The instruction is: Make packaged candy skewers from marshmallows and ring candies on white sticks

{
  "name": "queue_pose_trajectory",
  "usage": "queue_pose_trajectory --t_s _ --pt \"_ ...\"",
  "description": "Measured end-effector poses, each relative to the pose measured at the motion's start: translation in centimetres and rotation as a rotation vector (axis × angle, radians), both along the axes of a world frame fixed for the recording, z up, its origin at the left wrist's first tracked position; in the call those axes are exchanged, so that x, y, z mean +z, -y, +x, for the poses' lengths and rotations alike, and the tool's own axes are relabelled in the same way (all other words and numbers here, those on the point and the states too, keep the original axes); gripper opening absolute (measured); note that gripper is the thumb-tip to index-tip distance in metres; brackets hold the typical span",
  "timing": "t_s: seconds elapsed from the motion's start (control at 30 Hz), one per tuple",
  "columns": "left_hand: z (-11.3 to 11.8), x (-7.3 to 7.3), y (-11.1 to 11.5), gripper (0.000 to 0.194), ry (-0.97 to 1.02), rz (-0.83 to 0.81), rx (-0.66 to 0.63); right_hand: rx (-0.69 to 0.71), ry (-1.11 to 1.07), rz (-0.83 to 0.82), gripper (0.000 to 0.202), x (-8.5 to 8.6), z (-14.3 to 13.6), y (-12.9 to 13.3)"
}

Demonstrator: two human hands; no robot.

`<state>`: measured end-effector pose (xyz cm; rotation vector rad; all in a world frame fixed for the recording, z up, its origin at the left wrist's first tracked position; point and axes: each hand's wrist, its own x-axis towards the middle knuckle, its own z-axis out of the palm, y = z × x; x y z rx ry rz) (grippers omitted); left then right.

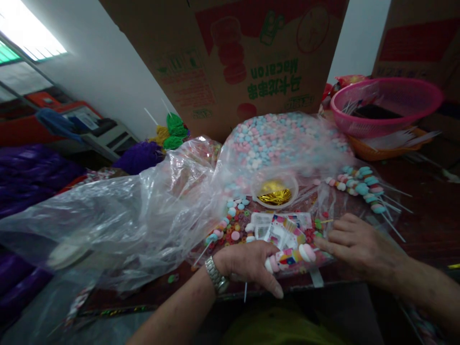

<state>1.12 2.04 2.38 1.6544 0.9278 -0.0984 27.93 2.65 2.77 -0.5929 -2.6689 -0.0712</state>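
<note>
A marshmallow skewer (291, 258) with pink and white pieces and a colourful printed label lies in the grip of my left hand (247, 263), which wears a metal watch. Its thumb is below the skewer and the other fingers above. My right hand (355, 242) has its fingers curled together, close to the skewer's right end; what they pinch, if anything, is hidden. A thin yellow strip (327, 221) shows beside those fingers. Printed label cards (283, 230) lie just beyond the left hand, among small ring-shaped candies (233, 230).
A clear bag of pastel candies (266, 139) spreads behind a round tub (295, 194) of gold ties (275, 197). Finished-looking candy skewers (366, 187) lie at right, below a pink basket (386, 120). A large carton (230, 57) stands behind; clear plastic (143, 215) covers the left.
</note>
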Motion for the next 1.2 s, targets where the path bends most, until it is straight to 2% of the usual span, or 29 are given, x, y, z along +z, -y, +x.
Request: queue_pose_trajectory --t_s 0.07,0.13,0.23,0.3,0.37,0.43,0.5,0.6,0.7,0.77,0.8,0.87,0.93,0.97,1.03,1.1,1.2 --pt "0.4 0.1 -0.2 0.041 0.035 -0.146 0.007 0.006 -0.015 0.086 0.024 0.6 -0.1 0.4" --pt "1.0 0.3 -0.4 0.039 0.007 -0.155 -0.021 0.006 -0.006 0.107 0.025 0.8 -0.4 0.9" --pt "2.0 0.2 -0.5 0.038 -0.054 0.035 -0.054 -0.002 0.026 0.060 0.022 -0.3 -1.3 1.4" --pt "2.6 0.0 -0.4 0.042 -0.071 0.175 -0.061 -0.011 0.069 -0.033 0.017 -1.5 -2.1 1.3" --pt "2.9 -0.2 -0.3 0.046 -0.075 0.245 -0.052 -0.026 0.090 -0.121 0.011 -2.3 -2.5 1.1" --pt "2.7 -0.2 -0.2 0.046 -0.062 0.259 -0.016 -0.059 0.061 -0.165 0.010 -2.2 -2.4 0.8" --pt "2.4 -0.1 -0.1 0.047 -0.033 0.275 0.027 -0.085 0.019 -0.214 0.014 -1.4 -2.0 0.6" --pt "2.5 -0.3 0.4 0.043 -0.025 0.334 0.005 -0.070 -0.005 -0.352 0.020 -0.5 -2.0 0.7" --pt "3.8 -1.5 1.4 0.034 -0.097 0.456 -0.012 -0.075 -0.019 -0.426 0.018 -1.3 -3.3 1.2" --pt "4.7 -2.5 2.0 0.031 -0.173 0.491 0.038 -0.091 -0.012 -0.436 0.018 -2.2 -4.2 1.2" --pt "4.8 -2.7 2.2 0.031 -0.178 0.477 0.078 -0.097 -0.005 -0.447 0.019 -2.6 -4.4 1.1" --pt "4.2 -2.6 2.2 0.037 -0.063 0.408 0.164 -0.097 -0.011 -0.479 0.022 -2.8 -4.3 0.7" --pt "2.6 -1.8 1.9 0.056 0.141 0.323 0.217 -0.102 -0.059 -0.502 0.025 -2.3 -3.7 0.3" --pt "1.6 -1.2 1.8 0.057 0.202 0.280 0.229 -0.106 -0.093 -0.505 0.026 -1.9 -3.3 0.1" --pt "0.0 -0.2 1.8 0.045 0.183 0.210 0.193 -0.112 -0.148 -0.495 0.027 -1.1 -3.0 -0.2" --pt "-0.7 0.2 2.3 0.037 0.154 0.032 0.191 -0.097 -0.168 -0.462 0.028 -0.6 -3.2 -0.3" --pt "-0.1 -0.7 3.5 0.038 0.205 -0.243 0.331 -0.073 -0.137 -0.393 0.030 -0.9 -4.1 -0.4"
